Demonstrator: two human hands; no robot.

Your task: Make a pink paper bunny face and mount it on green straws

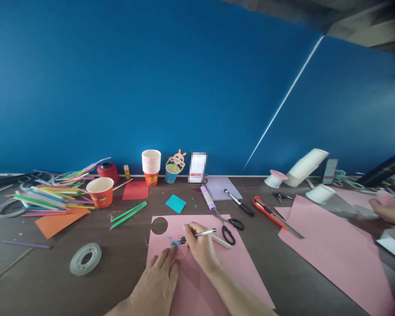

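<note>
Far left, straws (49,199) lie in a loose heap beside an orange sheet (64,223); a tape roll (74,263) lies nearer. A red sheet (135,190) looks uncut. On the pink sheet (238,267), at centre, a round opening (159,226) is finished at the far left corner. The left hand (159,274) lies flat, gripping nothing, fingertips at small blue pieces (174,243), apparently cut to shape. The right hand (200,250), near it, is closed around a pen (206,232), tip at those pieces; pen work is judged incomplete, the remainder indeterminable. Scissors (222,220) lie unheld, as does an orange craft knife (266,213). Far right, another person's hand (386,210) is present.
</note>
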